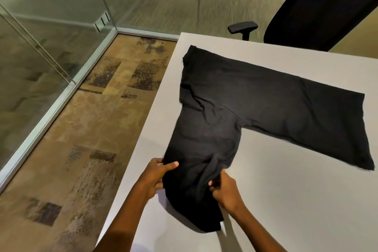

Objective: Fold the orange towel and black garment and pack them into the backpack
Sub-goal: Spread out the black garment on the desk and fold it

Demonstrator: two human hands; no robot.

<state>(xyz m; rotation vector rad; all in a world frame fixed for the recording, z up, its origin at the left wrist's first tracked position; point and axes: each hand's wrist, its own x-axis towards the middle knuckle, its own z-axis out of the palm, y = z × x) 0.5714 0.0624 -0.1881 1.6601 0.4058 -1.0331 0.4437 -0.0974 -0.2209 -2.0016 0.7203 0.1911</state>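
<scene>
The black garment lies spread on the grey table, one long part reaching to the right and a shorter part running toward me. My left hand grips the near part's left edge, thumb on top of the cloth. My right hand pinches a bunched fold of the same part at its right side. A small white tag shows at the garment's nearest end. No orange towel or backpack is in view.
The table's left edge runs diagonally beside patterned carpet. A glass partition stands at the left and back. A black office chair with an armrest sits behind the table's far edge.
</scene>
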